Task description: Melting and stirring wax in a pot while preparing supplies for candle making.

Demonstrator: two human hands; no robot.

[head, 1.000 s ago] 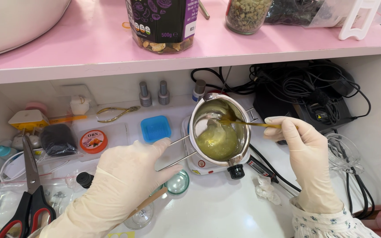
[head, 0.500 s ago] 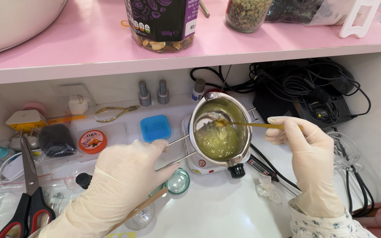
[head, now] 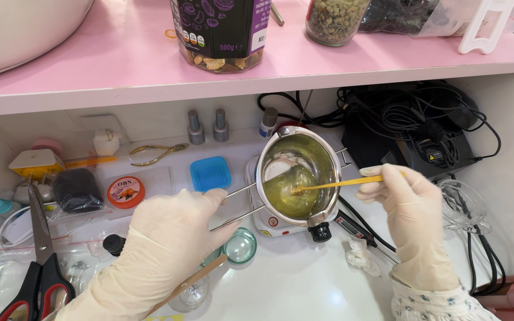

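From the head camera, the only view I have, I read the step in hand as stirring: my right hand [head: 414,223], gloved in thin cream latex, pinches the outer end of a slim yellow wooden stick [head: 340,183] between thumb and fingers, and the stick's tip sits in the pale yellow-green melted liquid [head: 290,193] pooled in the small round stainless-steel melting pot [head: 298,172]. That pot rests on a little white electric warmer [head: 281,223] on the white worktop [head: 304,285], at about twelve o'clock from my wrists. My left hand [head: 174,238], gloved too, has its fingers curled at the end of the pot's twin wire handle [head: 233,205], which runs out toward eight o'clock; I judge it to be steadying the pot, though I cannot tell how firmly it grips. A second wooden stick [head: 188,284] lies under that hand, near a small clear glass cup [head: 240,245] at six o'clock of the pot. A blue square silicone mould [head: 210,173] sits at nine o'clock of the pot, and red-handled scissors [head: 37,279] lie far left. In my judgement the next move calls for slow, shallow circles and a level pot, since the liquid lies close to the tilted rim.
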